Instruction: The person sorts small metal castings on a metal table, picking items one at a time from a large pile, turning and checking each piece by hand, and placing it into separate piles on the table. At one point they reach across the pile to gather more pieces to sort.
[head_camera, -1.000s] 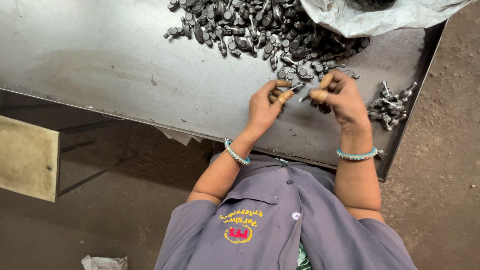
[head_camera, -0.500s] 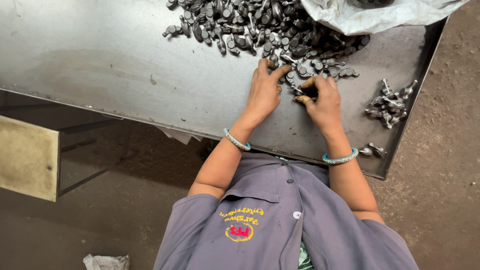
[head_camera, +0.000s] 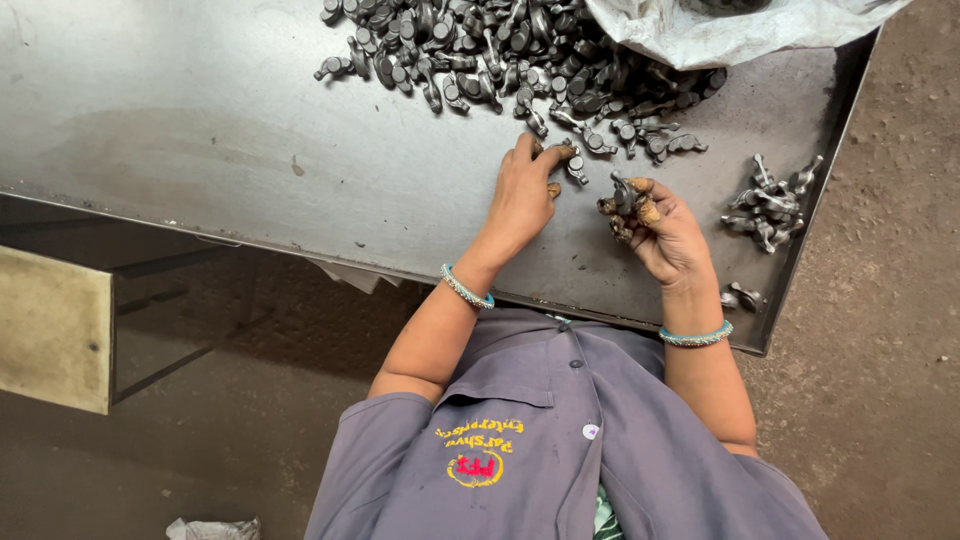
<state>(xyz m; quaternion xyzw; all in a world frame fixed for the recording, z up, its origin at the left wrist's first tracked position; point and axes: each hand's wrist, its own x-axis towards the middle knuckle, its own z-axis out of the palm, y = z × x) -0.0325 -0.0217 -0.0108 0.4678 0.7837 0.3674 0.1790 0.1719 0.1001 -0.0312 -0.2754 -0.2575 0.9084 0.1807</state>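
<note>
— Packages?
— White plastic sack (head_camera: 700, 30) at the table's (head_camera: 200, 150) far right corner, spilling a heap of dark metal parts (head_camera: 500, 50) along the far edge.
— Hands?
— Left hand (head_camera: 522, 195) spread flat, fingertips on a loose part (head_camera: 575, 165) near the heap. Right hand (head_camera: 655, 225) curled shut around a small metal part (head_camera: 622, 192). Small pile (head_camera: 770, 205) by the right edge.
— Change?
— Hands apart now, off the heap, closer to the near edge.
</note>
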